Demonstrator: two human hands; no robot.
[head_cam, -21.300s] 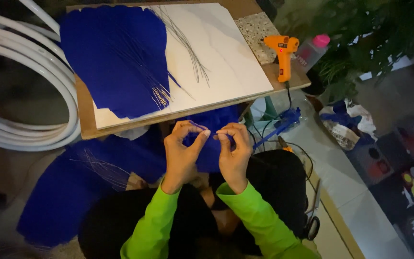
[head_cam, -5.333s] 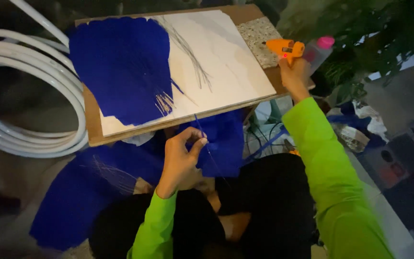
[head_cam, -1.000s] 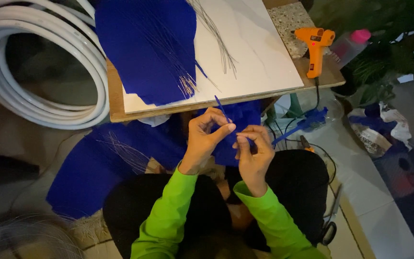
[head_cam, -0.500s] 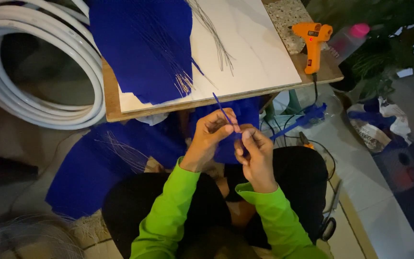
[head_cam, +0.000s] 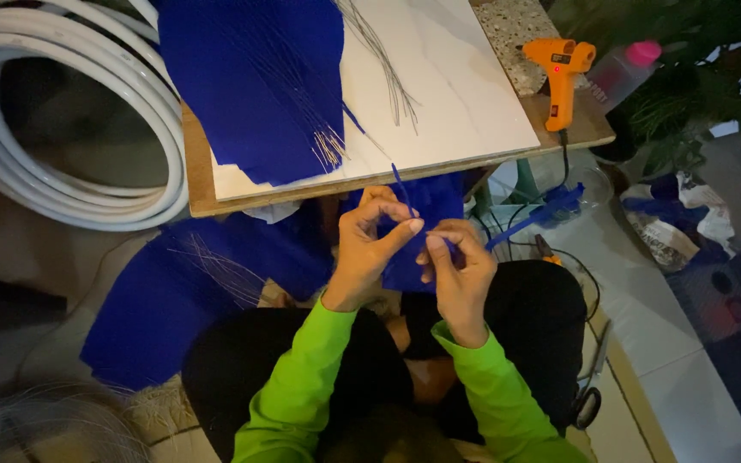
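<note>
Pinching a thin blue-wrapped wire (head_cam: 402,190) between thumb and fingertips, the left hand (head_cam: 369,244) holds it upright just below the near edge of the white board (head_cam: 465,94). The right hand (head_cam: 458,276) closes its fingertips on the wire's lower part beside it, over the lap. Blue fabric sheets (head_cam: 255,77) cover the board's left half; an orange glue gun (head_cam: 559,77) stands at the right edge.

The white hose coil (head_cam: 70,111) is running off the left and top edges. The blue sheet (head_cam: 255,81) is getting cut off at the top. The scissors (head_cam: 589,399) are lying half hidden by the leg.
</note>
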